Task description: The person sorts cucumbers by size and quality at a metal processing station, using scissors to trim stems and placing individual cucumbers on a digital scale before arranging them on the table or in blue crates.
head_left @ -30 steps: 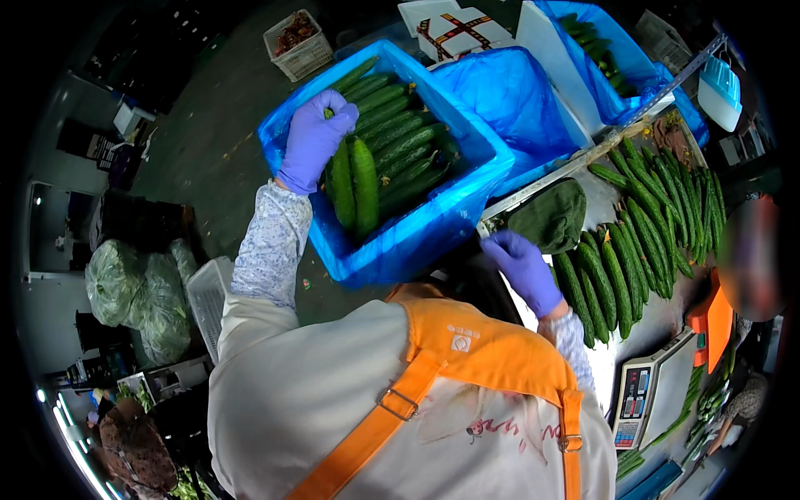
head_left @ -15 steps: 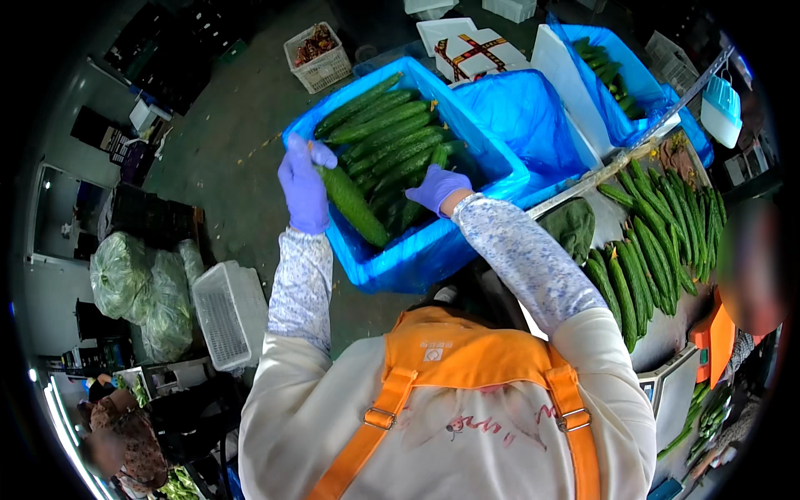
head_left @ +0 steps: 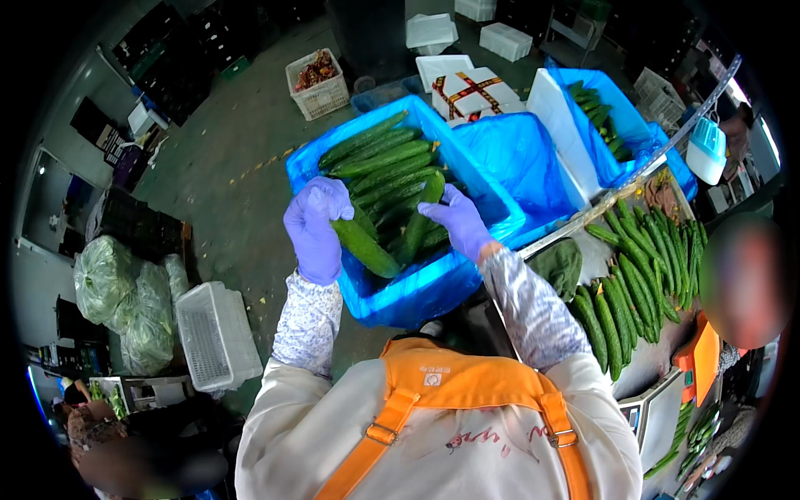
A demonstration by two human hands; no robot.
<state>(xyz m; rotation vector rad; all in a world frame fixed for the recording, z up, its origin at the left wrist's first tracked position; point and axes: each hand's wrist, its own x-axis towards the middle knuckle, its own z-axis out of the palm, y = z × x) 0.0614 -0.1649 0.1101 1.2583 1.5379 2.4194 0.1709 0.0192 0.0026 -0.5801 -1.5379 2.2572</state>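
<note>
In front of me stands a box lined with blue plastic (head_left: 400, 307), with several long green cucumbers (head_left: 379, 160) in rows inside it. My left hand (head_left: 318, 229), in a purple glove, is closed round the upper end of a thick cucumber (head_left: 367, 250) at the near left of the box. My right hand (head_left: 460, 223), gloved too, grips another cucumber (head_left: 422, 218) from its right side, thumb and fingers about its middle. That cucumber stands steeply over the others; the box's near corner shows bare blue lining.
On the table at right lie piles of cucumbers (head_left: 646, 279), a dark green cloth (head_left: 558, 268) and a scale (head_left: 654, 417). Another blue-lined box (head_left: 517, 154) adjoins mine. A white basket (head_left: 217, 337) stands on the floor at left, beside bagged greens (head_left: 133, 300). Other people are nearby.
My right hand has moved right and now holds a cucumber tilted up from the pile. My left hand has come lower, still on its cucumber. The whole view has shifted slightly.
</note>
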